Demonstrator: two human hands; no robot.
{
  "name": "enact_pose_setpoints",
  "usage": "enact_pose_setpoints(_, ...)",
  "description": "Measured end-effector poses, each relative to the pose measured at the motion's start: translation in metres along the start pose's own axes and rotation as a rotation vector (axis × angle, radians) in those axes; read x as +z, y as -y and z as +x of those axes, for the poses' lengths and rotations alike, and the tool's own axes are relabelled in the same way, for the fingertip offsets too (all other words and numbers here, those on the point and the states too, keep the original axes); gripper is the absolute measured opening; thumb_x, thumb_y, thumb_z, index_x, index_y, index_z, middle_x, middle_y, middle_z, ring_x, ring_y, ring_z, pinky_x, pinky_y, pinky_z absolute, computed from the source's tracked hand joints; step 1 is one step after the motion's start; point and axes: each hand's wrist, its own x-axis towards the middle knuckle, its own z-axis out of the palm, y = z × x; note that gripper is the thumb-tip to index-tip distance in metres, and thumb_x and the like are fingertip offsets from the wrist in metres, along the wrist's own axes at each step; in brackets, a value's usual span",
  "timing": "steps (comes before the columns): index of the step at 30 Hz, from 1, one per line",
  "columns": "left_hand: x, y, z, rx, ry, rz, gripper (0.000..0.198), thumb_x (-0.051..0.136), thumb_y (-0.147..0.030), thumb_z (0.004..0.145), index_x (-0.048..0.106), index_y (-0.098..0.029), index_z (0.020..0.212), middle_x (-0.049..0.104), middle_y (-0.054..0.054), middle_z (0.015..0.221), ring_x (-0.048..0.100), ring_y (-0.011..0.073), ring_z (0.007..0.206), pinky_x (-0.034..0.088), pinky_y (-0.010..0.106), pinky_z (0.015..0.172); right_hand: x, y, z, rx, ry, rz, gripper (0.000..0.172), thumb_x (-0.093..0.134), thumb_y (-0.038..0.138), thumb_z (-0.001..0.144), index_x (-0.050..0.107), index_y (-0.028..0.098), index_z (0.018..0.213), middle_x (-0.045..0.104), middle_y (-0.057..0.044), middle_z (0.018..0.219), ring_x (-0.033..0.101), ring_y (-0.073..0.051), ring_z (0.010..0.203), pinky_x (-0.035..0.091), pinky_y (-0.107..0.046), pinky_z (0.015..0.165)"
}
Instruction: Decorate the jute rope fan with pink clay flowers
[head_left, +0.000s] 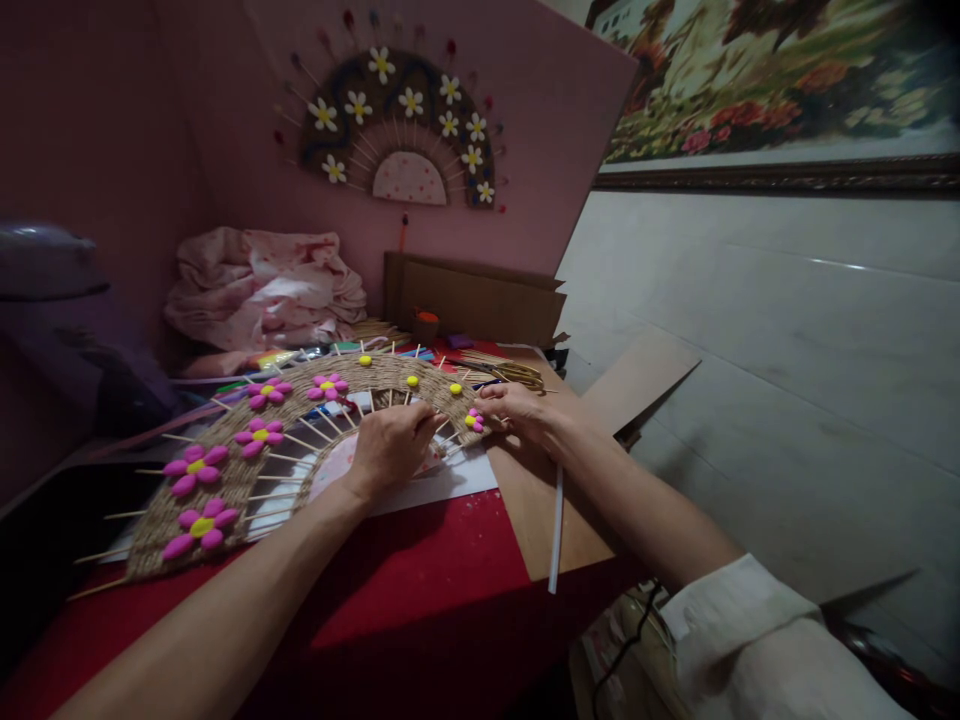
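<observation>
A half-round woven jute fan piece (225, 470) with wooden skewer spokes lies on the red table (420, 590). Several pink flowers with yellow centres (201, 527) sit along its arc, and bare yellow dots (412, 381) follow toward the right end. My left hand (391, 443) rests palm down on the inner spokes, fingers curled. My right hand (514, 405) pinches at a small pink flower (474, 420) at the arc's right end. What the fingertips hold is too small to make out.
A finished dark fan with white flowers (397, 125) hangs on the pink board. Cardboard sheets (480, 300), a pink cloth heap (262, 285), a white stick (556, 530) and scissors (517, 372) lie around. A tiled wall and framed picture (780, 80) are at the right.
</observation>
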Motion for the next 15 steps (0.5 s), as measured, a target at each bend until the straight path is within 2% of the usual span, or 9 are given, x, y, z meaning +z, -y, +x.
enact_pose_setpoints(4, -0.0004, -0.0004, 0.0001, 0.002, -0.001, 0.006, 0.03, 0.051, -0.035, 0.087, 0.062, -0.018, 0.065, 0.063, 0.002, 0.056, 0.054, 0.0134, 0.052, 0.032, 0.025, 0.052, 0.0044, -0.0015, -0.0011, 0.007, -0.041, -0.032, 0.025, 0.072, 0.019, 0.063, 0.058, 0.017, 0.083, 0.06, -0.001, 0.067, 0.055, -0.012, 0.057, 0.045, -0.026, 0.054)
enact_pose_setpoints(8, 0.0005, 0.0004, -0.0005, 0.01, -0.006, -0.004, 0.03, 0.05, -0.037, 0.087, 0.062, -0.018, 0.066, 0.063, 0.002, 0.058, 0.054, 0.013, 0.053, 0.032, 0.025, 0.053, 0.0092, -0.0011, -0.0024, 0.022, -0.106, -0.093, 0.025, 0.069, 0.019, 0.066, 0.056, 0.017, 0.087, 0.056, 0.001, 0.062, 0.052, -0.012, 0.055, 0.045, -0.029, 0.054)
enact_pose_setpoints(15, 0.0005, 0.0006, -0.0003, 0.004, -0.01, -0.017, 0.028, 0.053, -0.035, 0.086, 0.062, -0.018, 0.066, 0.063, 0.003, 0.058, 0.055, 0.0139, 0.054, 0.031, 0.026, 0.053, 0.0085, 0.0048, -0.0073, -0.004, -0.095, -0.111, 0.02, 0.069, 0.025, 0.066, 0.057, 0.018, 0.08, 0.056, 0.001, 0.063, 0.054, -0.013, 0.058, 0.045, -0.028, 0.055)
